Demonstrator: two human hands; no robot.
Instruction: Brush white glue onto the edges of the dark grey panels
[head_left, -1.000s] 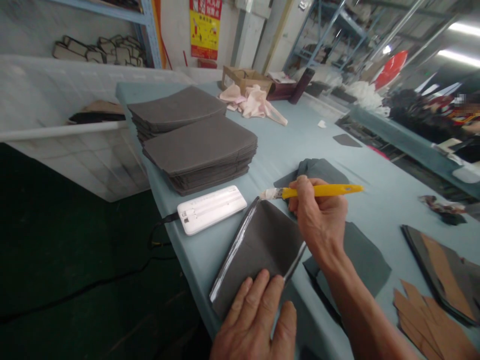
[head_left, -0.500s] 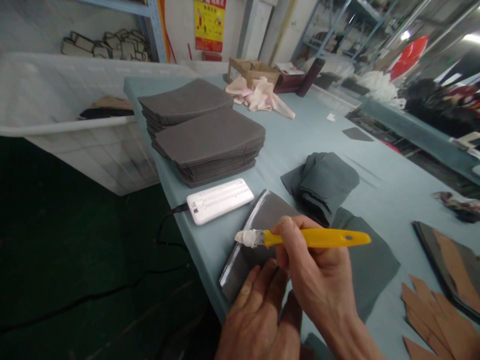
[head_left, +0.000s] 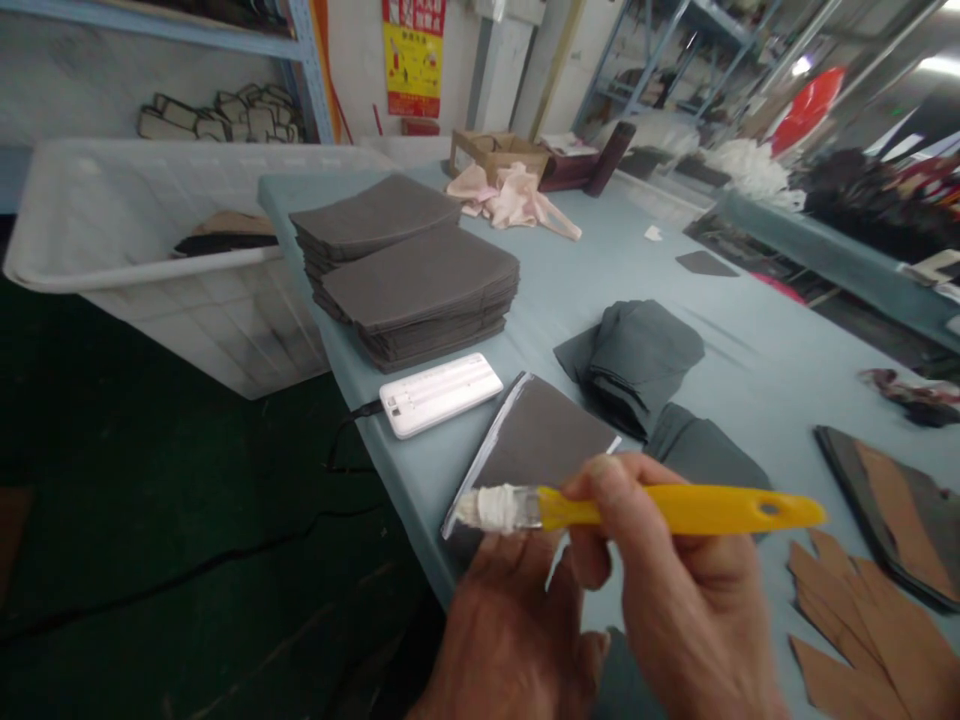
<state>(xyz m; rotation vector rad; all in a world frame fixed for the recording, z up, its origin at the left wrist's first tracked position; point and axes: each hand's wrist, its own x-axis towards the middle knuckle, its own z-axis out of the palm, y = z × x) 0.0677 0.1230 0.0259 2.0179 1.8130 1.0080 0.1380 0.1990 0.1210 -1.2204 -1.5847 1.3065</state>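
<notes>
A yellow-handled brush [head_left: 697, 508] is gripped between the thumb and fingers of my right hand [head_left: 675, 570]. Its white-coated bristles are over the lower left corner of a dark grey panel [head_left: 544, 435]. White paste lines the panel's long left edge, and a white strip shows at its right edge. My left hand [head_left: 517, 630] lies on the near part of the panel, fingers stretched out flat, partly behind the brush and right hand. A white power bank [head_left: 441, 395] with a black cable sits just beyond the panel.
Stacks of grey panels [head_left: 427, 285] stand at the table's left edge, beside a white bin [head_left: 202, 320]. Folded dark green cloth [head_left: 641, 360] lies right of the panel. Brown pieces [head_left: 862, 620] are at the lower right; a cardboard box [head_left: 499, 158] stands at the back.
The brush has moved down along the panel's left edge, toward its near corner. My right hand has moved down and right with it. The camera view has shifted slightly.
</notes>
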